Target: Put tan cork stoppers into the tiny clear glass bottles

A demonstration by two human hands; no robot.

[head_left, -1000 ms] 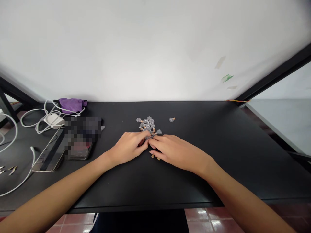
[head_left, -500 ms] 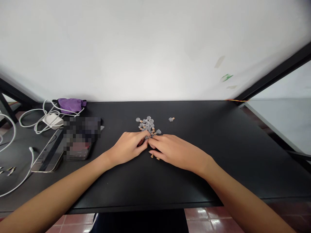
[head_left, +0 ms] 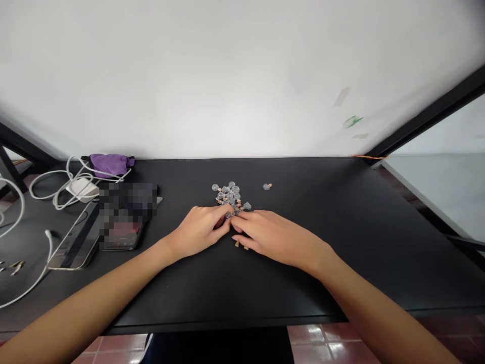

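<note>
My left hand (head_left: 202, 230) is closed in a pinch, with a tiny clear bottle (head_left: 229, 214) at its fingertips. My right hand (head_left: 275, 236) meets it from the other side, its fingers curled and closed at the same spot; what they grip is hidden. Just beyond both hands lies a pile of tiny clear bottles (head_left: 230, 192) with tan, cork-like stoppers, several of them tipped on their sides. Two loose tan stoppers (head_left: 246, 247) rest on the black table below my right fingers. One more stoppered bottle (head_left: 267, 186) lies apart, to the right of the pile.
The black table (head_left: 359, 242) runs back to a white wall. On the left are two phones (head_left: 74, 237), one partly blurred out, a white charger (head_left: 82, 189) with looped cable, a purple cloth item (head_left: 111, 165) and small metal pieces (head_left: 17, 267). Dark frame posts flank the table.
</note>
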